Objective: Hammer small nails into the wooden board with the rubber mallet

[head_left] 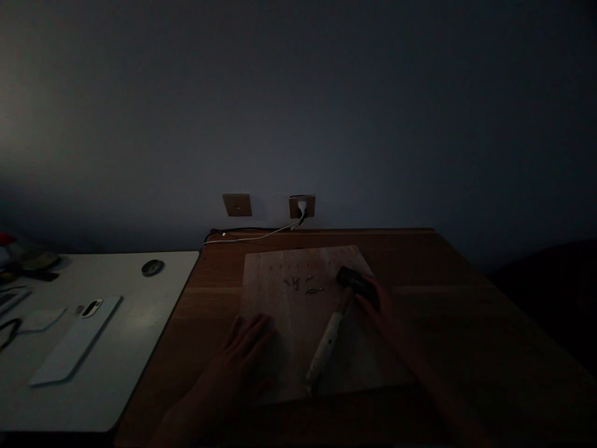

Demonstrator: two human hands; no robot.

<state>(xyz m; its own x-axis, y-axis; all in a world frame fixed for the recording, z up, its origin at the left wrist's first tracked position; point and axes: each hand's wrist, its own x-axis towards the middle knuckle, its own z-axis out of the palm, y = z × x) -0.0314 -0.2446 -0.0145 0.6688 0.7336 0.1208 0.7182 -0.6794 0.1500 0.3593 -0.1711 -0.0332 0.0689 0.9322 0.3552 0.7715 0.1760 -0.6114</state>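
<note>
A wooden board (280,348) lies on a brown wooden table (466,323) in dim light. A hammer (333,330) with a pale handle and a dark head rests on the board. My right hand (373,305) reaches in from the right and touches the hammer's head; its fingers are too dark to read. My left hand (247,339) lies flat on the board's left edge with the fingers stretched out. Several small nails (301,284) lie loose near the board's far side.
A white table (116,348) stands to the left, with a white phone (77,339), a small round object (152,267) and cluttered items at the far left. Two wall plates (237,205) sit on the wall behind; a white cable (261,236) runs from the plug.
</note>
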